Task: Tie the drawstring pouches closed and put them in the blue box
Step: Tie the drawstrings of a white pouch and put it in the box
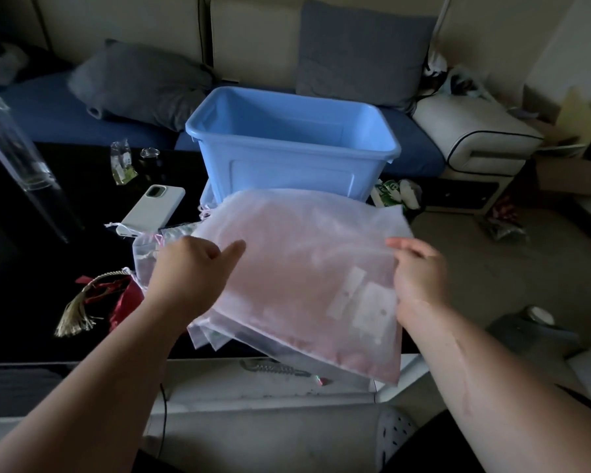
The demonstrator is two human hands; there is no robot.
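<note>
Pouch (304,268): your left hand (191,268) and right hand (418,271) grip opposite edges above the table (17,322) near edge, likely to find its drawstring.

Pink sheer pouch (301,268) flat before open blue box (292,145).

readable text: none | white stickers (347,292) on pink pouch pack (297,254): blurred | green packet (388,192): illegible
</note>
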